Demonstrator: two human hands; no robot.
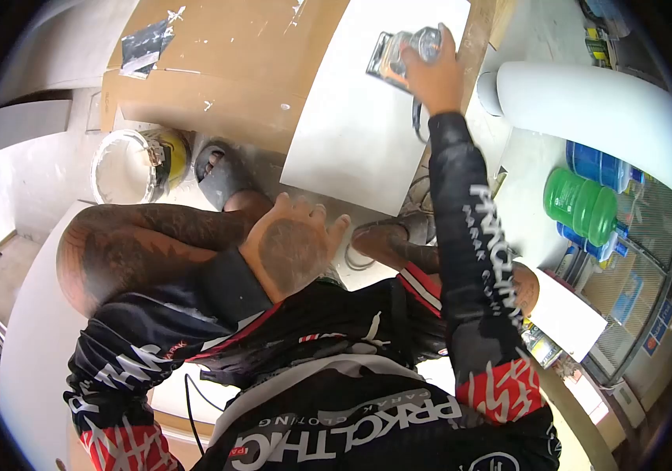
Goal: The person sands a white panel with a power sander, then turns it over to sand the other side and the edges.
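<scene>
Sander (401, 49) sat at the far end of the white panel (355, 145) in the head view, and we had our right hand (435, 76) clasped over it from above, arm stretched forward. Our left hand (294, 245) lay released on the bent knee, fingers spread, grasping nothing. Brown cardboard (226, 71) lay against the panel's left side, with a white bucket (124, 169) and a grey sandal (222, 174) just below it. A green bottle (579, 204) lay well off to the right.

Your right hand (435, 77) hides half of the tool (389, 56) at the far edge of the panel (351, 137); the tool is blurred.
</scene>
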